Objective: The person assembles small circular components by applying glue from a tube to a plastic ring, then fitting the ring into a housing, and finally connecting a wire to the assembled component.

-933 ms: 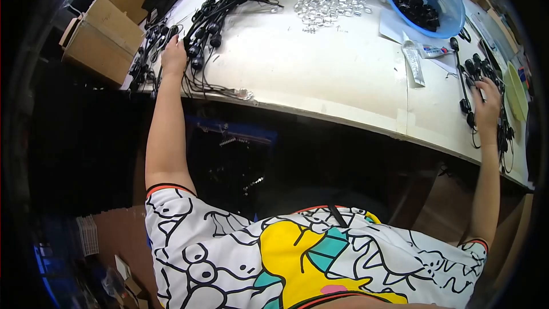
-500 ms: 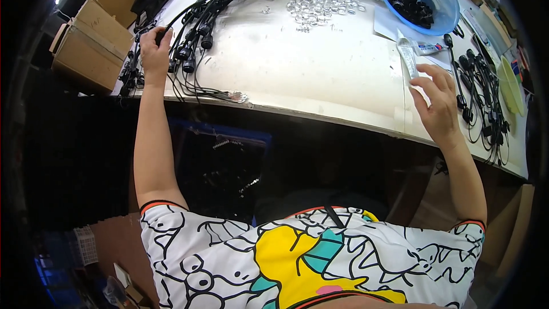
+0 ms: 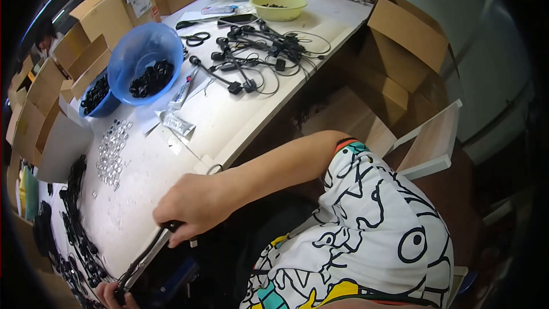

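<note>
Over the table's front edge, my right hand [image 3: 197,203] is closed around a black part at one end of a black cable [image 3: 146,254]. The cable runs down to my left hand [image 3: 114,296], whose fingers are wrapped about a black end piece; only those fingers show, at the lower edge. A bunch of black cables with sockets [image 3: 77,234] lies just beyond the left hand. Small clear lenses [image 3: 114,151] are spread on the white table past my right hand. A white tube [image 3: 176,123] lies nearer the table's front edge.
Two blue basins [image 3: 123,74] hold black parts. At the right end are more black cables [image 3: 266,48], scissors [image 3: 197,39] and a yellow-green bowl [image 3: 278,8]. Cardboard boxes [image 3: 123,8] line the far side. An open carton [image 3: 409,34] stands beyond the table's front edge.
My view has swung to the right. The right hand has left the tube and come over toward the left, and is now closed on the cable. The left hand holds its other end.
</note>
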Tool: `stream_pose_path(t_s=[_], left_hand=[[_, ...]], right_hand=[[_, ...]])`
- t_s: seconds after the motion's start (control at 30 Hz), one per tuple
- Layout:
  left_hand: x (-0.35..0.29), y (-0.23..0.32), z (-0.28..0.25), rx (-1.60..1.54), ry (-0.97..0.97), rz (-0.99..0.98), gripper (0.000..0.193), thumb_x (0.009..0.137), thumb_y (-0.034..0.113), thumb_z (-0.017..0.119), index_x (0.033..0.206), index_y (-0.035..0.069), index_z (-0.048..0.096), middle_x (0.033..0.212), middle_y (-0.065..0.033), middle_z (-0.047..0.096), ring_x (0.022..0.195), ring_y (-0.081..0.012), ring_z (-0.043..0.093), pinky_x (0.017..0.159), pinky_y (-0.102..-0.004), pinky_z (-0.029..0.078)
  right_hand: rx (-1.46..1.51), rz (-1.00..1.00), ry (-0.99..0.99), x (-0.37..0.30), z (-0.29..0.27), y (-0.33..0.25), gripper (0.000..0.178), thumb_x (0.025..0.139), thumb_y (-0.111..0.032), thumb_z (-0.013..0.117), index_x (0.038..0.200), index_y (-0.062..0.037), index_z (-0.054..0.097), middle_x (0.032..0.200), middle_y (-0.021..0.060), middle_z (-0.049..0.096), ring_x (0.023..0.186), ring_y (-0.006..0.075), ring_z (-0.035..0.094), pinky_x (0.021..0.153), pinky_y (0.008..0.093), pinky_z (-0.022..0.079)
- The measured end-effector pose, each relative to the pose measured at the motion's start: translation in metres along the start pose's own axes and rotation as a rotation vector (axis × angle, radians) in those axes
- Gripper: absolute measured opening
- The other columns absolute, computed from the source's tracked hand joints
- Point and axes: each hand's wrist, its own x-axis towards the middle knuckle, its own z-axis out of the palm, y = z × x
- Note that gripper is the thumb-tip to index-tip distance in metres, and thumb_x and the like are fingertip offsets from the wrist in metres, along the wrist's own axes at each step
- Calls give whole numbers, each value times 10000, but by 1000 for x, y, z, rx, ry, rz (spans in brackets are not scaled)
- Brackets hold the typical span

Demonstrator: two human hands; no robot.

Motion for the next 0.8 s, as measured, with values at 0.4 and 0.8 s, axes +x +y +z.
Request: stream_pose_path(t_s=[0.4,0.8], left_hand=[[-70,27,63,-1592,577,-618,460,911,356,376,1163,-25,435,1115,-152,481,1043,-252,441,965,-377,296],[-148,-19,37,-1743,752,-489,430,863,466,409,1089,100,412,808,-54,460,619,-136,410,615,-304,374]], right_hand=[[701,280,18,-61,77,-11,294,801,-303,590,875,-24,532,776,114,570,720,234,567,615,313,429],[774,433,-139,-54,221,-81,184,798,-179,579,898,-32,530,728,38,548,656,96,509,598,223,406]])
